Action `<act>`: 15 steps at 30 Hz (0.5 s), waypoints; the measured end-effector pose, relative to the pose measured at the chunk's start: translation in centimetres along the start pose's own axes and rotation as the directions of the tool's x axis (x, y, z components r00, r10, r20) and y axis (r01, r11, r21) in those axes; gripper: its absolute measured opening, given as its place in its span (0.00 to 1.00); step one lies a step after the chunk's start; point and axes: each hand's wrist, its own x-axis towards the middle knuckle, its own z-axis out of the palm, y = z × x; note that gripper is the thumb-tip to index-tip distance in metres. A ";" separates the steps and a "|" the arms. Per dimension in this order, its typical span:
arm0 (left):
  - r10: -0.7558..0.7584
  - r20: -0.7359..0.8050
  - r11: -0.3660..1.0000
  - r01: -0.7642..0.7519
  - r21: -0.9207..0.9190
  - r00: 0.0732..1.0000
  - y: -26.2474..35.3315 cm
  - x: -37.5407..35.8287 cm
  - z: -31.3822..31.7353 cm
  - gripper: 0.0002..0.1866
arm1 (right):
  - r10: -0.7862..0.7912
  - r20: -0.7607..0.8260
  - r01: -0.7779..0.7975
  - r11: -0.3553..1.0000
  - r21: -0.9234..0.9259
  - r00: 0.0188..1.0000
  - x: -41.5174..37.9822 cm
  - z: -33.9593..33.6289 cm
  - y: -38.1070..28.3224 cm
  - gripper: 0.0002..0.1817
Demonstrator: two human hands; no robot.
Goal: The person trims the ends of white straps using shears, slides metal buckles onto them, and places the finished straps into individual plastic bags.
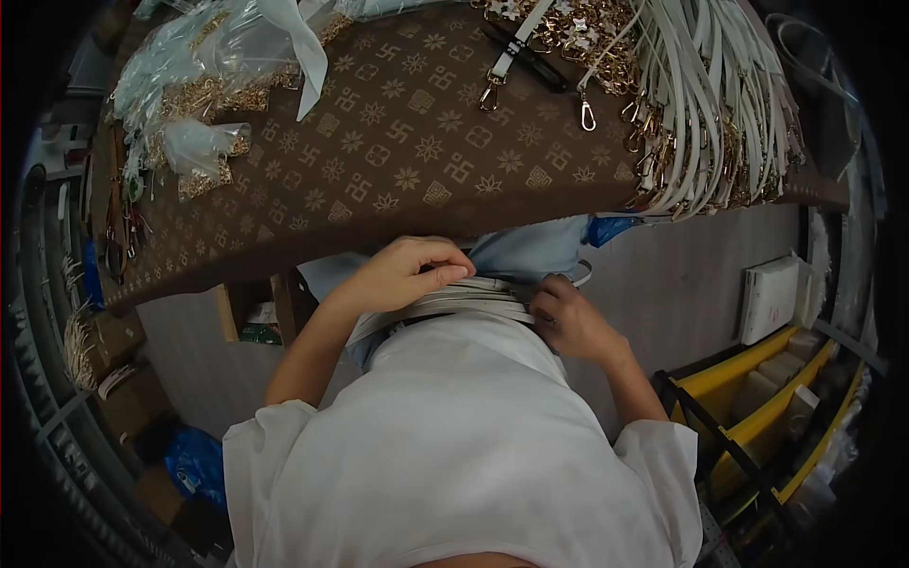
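Observation:
A bundle of thin white straps (pixel 464 301) lies across my lap, against my white shirt. My left hand (pixel 407 275) is above the left part of the bundle, its fingers bent and the thumb tip close to the index fingertip. Whatever is in that pinch, if anything, is too small to make out. At the right end of the straps, my right hand (pixel 565 317) is closed with curled fingers, and a white strap end loops out beside it. The fingertips of this hand are partly hidden.
A table with a patterned brown cloth (pixel 379 161) stands ahead. On it are white straps with gold clasps (pixel 710 114), a black-handled tool (pixel 535 66) and plastic bags of gold hardware (pixel 218 95). Yellow bins (pixel 729 379) stand at right, a blue bag (pixel 197 464) at left.

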 end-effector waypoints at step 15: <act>-0.304 -0.055 0.845 0.242 -0.476 0.951 0.8 -9.2 -5.1 0.11 | 0.517 -0.507 -0.431 0.856 0.286 0.690 -5.1 -14.3 4.4 0.06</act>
